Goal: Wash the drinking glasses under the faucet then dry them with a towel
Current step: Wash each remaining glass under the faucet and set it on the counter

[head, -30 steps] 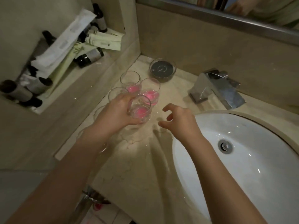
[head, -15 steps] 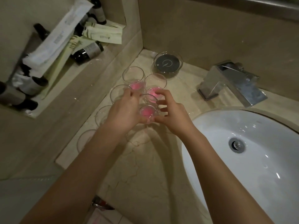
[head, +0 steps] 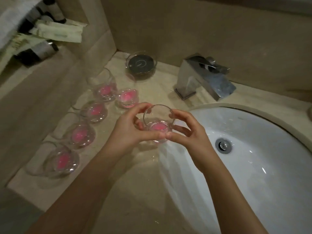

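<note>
A clear drinking glass (head: 158,122) with a pink bottom is held between both hands, lifted just left of the white sink's rim. My left hand (head: 128,129) grips its left side, thumb under the base. My right hand (head: 187,130) grips its right side, fingers curled round the rim and base. Several more glasses with pink bottoms (head: 94,110) stand in a row on the beige counter (head: 135,183) to the left. The chrome faucet (head: 202,78) stands behind the sink (head: 253,166); no water runs from it. No towel is in view.
A round glass dish with a dark lid (head: 141,65) sits in the back corner. A wall niche at upper left holds dark bottles (head: 37,51) and white packets (head: 59,32). The sink drain (head: 223,146) is right of my hands.
Both hands have lifted one glass out of the cluster and carried it right, toward the sink. The right hand, empty a second ago, now grips the glass too.
</note>
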### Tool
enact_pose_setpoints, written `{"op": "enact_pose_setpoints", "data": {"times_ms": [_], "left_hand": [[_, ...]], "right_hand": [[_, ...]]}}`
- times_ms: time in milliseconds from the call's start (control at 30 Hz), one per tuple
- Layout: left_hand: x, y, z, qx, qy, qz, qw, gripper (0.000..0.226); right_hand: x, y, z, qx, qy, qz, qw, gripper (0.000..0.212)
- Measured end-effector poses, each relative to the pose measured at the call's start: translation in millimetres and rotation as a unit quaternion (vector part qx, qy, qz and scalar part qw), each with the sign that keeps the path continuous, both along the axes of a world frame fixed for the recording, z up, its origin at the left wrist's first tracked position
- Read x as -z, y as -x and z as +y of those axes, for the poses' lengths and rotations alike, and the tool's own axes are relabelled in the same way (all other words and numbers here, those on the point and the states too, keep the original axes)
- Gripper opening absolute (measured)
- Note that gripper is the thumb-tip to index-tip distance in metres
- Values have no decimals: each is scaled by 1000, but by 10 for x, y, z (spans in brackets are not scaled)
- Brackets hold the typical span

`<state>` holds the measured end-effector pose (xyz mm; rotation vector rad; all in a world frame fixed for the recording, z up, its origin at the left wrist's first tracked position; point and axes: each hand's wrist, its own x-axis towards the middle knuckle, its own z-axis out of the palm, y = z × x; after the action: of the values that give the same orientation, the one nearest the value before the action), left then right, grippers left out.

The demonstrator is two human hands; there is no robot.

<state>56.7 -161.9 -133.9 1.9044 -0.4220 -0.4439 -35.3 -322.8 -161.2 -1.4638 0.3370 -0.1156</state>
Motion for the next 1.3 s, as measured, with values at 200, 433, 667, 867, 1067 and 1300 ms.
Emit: {"op": "enact_pose_setpoints", "data": {"times_ms": [200,433,667,867,1067,1300], "left_hand": [[312,342,-649,32,108,95,989,75],[635,586,-1173,54,177,183,966,67],[694,526,-1324,11,206,204,957,80],[639,498,-1367,-15,228,221,948,73],[564,463,-1404,-20,229,223,947,72],[511,384,-1461,12,217,187,958,70]], "right_hand": [[209,439,-441,61,-32,-3,998,55],[421,646,-852,107,-61,-4,992,59],[371,542,-1052,72,-48,-2,996,50],[153,285,-1244,139,-52,10,989,16],[-191,-292,-1411,158,-12,-22,987,24],[-221,-725,-1395,137,62,-22,988,25]]}}
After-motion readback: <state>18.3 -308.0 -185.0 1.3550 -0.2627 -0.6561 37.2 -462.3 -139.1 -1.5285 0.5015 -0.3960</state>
